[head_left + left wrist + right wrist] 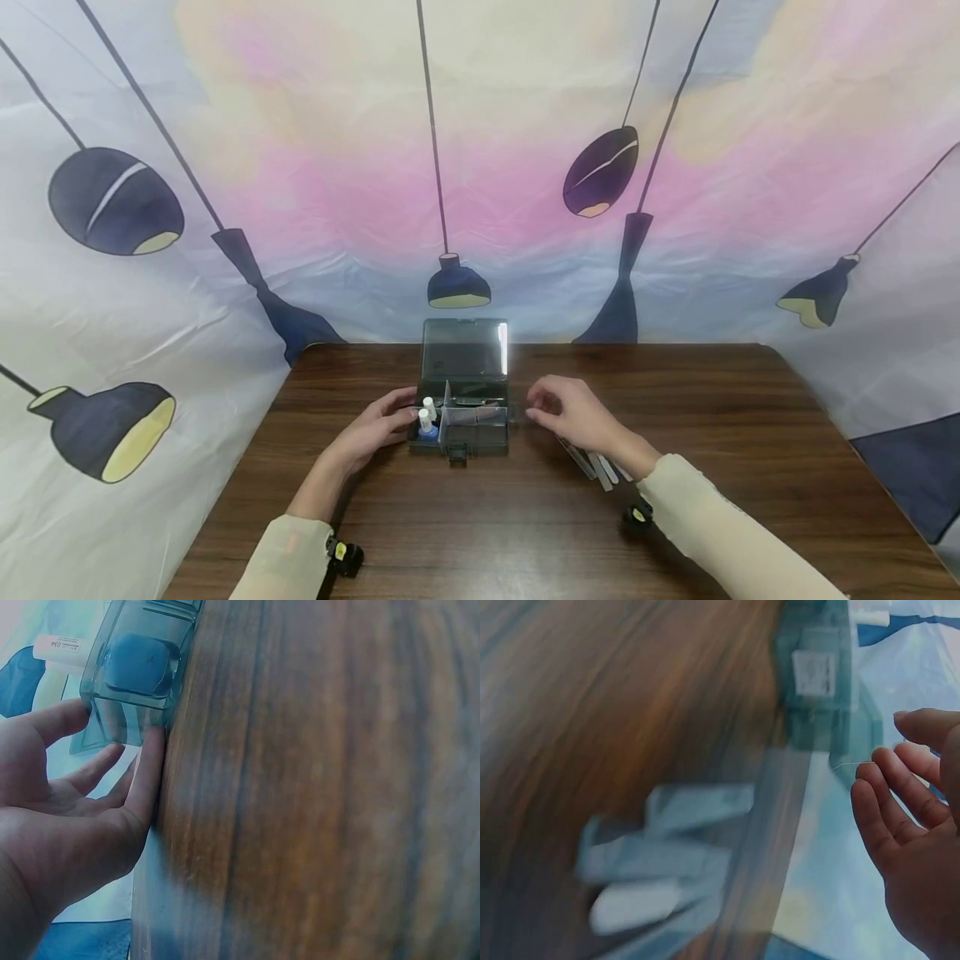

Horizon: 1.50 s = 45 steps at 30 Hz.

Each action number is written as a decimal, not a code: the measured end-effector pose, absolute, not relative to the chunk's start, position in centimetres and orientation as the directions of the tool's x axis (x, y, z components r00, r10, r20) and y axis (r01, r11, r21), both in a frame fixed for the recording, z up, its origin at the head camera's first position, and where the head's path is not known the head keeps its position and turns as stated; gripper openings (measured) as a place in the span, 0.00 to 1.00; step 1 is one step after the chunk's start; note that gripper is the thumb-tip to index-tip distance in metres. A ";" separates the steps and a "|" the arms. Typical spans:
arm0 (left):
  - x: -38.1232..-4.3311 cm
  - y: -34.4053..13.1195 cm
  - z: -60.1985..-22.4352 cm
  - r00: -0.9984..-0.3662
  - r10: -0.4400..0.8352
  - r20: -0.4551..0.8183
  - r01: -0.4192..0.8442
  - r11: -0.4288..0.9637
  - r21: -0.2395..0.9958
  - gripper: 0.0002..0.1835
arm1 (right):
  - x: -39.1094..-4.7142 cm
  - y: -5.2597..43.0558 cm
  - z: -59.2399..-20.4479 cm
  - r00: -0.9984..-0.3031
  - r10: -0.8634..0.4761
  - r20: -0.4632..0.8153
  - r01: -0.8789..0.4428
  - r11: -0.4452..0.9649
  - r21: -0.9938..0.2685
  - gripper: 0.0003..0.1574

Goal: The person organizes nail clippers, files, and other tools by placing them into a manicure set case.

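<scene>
A dark see-through plastic box (480,440) stands on the table with its lid (465,350) raised at the back. Inside, two small white-capped bottles (426,421) stand in the left compartment, beside clear dividers (474,414). My left hand (371,429) touches the box's left side with its fingertips; in the left wrist view its fingers spread along the end wall. My right hand (573,412) hovers just right of the box, fingers loosely bent and thumb apart from them. A thin pale line (851,763) shows at its fingertips; what it is I cannot tell.
Several flat, pale strips (600,468) lie on the brown wooden table (480,533) under my right forearm, blurred in the right wrist view. A cloth printed with hanging lamps (459,287) hangs behind the table's back edge.
</scene>
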State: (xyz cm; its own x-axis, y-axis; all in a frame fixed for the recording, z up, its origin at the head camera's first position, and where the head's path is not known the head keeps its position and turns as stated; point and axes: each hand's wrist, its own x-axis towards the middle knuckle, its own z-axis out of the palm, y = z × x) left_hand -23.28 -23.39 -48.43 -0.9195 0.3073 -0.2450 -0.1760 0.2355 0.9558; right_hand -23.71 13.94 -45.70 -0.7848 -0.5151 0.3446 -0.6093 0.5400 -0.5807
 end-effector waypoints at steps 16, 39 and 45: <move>-23.1 -23.3 -48.3 -0.924 0.295 -0.243 -0.178 0.229 0.957 0.31 | -22.7 21.5 -48.2 -0.813 -0.466 0.348 -0.581 0.620 -0.527 0.08; -23.2 -23.5 -48.4 -0.921 0.303 -0.246 -0.177 0.238 0.955 0.31 | -19.8 25.1 -49.9 -0.858 -0.464 0.222 -0.505 0.681 -0.531 0.11; -23.2 -23.5 -48.5 -0.919 0.308 -0.245 -0.174 0.239 0.955 0.32 | -19.6 25.1 -50.1 -0.858 -0.459 0.232 -0.510 0.699 -0.501 0.11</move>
State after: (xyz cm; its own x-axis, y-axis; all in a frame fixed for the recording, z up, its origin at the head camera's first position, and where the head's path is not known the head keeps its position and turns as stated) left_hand -23.20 -23.46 -48.49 -0.9193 0.3082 -0.2446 -0.1740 0.2391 0.9553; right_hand -19.61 25.13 -50.14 -0.8578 -0.4587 0.2320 -0.5096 0.6993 -0.5013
